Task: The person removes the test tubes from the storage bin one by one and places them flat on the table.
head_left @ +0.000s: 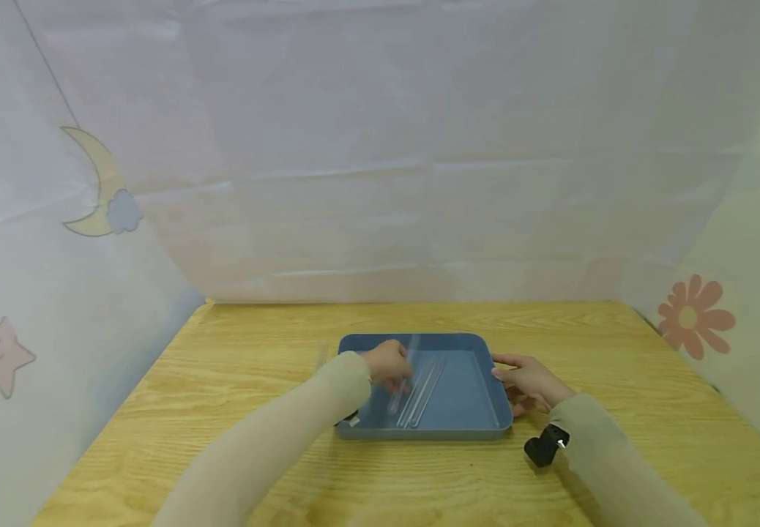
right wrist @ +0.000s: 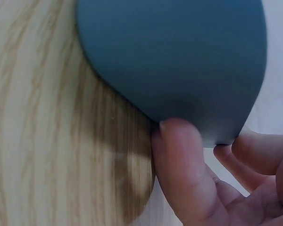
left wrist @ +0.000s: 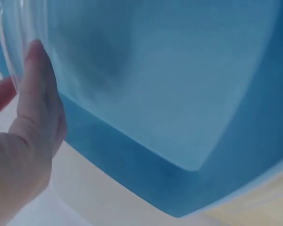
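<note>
Clear tubes [head_left: 422, 395] lay in a blue tray [head_left: 466, 388], left hand [head_left: 389, 364] pinched another tube [left wrist: 14, 52] between thumb and fingers, right hand [head_left: 533, 382] gripped the tray's side with its fingertips

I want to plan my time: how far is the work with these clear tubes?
Looks done: at least two clear tubes lie in the blue tray. In hand: the left grip seems to pinch another clear tube; the right grip touches the tray's side. Remaining: perhaps a faint clear streak left of the tray, if a tube; whether tubes enter or leave is unclear.
</note>
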The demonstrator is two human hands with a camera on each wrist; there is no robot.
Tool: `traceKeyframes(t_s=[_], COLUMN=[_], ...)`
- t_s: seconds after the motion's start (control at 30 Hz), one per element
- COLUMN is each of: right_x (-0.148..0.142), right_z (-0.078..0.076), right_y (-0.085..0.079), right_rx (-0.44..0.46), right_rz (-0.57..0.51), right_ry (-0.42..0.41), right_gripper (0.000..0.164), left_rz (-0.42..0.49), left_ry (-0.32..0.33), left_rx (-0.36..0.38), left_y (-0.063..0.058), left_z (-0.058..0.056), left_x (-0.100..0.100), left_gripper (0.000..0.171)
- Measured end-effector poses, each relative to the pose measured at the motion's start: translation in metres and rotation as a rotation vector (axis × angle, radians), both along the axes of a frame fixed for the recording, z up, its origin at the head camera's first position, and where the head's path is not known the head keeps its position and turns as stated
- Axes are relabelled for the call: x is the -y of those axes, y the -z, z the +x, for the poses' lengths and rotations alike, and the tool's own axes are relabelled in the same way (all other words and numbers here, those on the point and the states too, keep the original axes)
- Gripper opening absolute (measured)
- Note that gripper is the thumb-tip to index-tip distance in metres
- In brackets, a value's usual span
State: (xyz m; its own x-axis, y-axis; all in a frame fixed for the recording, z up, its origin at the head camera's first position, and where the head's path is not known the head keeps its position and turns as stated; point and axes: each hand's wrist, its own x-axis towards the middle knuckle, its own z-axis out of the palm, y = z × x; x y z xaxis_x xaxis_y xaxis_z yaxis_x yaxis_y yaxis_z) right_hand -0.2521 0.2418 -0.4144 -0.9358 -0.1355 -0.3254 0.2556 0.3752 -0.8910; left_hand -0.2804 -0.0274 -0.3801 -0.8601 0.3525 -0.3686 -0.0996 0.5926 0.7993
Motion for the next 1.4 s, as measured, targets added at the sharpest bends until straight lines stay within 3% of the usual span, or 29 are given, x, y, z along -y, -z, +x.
traceKeyframes(t_s=[0.07,0.23,0.43,0.8,1.4], right_x=[0.0,0.0,0.0,0.0,0.0], right_z=[0.0,0.001,0.001,0.0,0.0], right_y=[0.0,0.001,0.001,0.003,0.002], right_rx=[0.0,-0.001,-0.008,-0.004,0.002], right_rz=[0.005,0.005,0.011,0.008,0.002], right_ry=[0.0,0.0,-0.002,0.004,0.011], right_gripper=[0.054,0.054,0.055,0.054,0.055], left_rz=[0.062,0.152,0.205,0.292,0.406], left_ry=[0.001,0.011,-0.023,-0.076,-0.093], left_rx=[0.042,0.087,0.126,0.166,0.171], left_y=[-0.003,-0.01,-0.008,-0.006,-0.005], left_z=[0.001,0.006,0.008,0.012,0.02], left_x=[0.002,0.008,0.013,0.021,0.034], left_gripper=[0.054,0.058,0.06,0.061,0.061])
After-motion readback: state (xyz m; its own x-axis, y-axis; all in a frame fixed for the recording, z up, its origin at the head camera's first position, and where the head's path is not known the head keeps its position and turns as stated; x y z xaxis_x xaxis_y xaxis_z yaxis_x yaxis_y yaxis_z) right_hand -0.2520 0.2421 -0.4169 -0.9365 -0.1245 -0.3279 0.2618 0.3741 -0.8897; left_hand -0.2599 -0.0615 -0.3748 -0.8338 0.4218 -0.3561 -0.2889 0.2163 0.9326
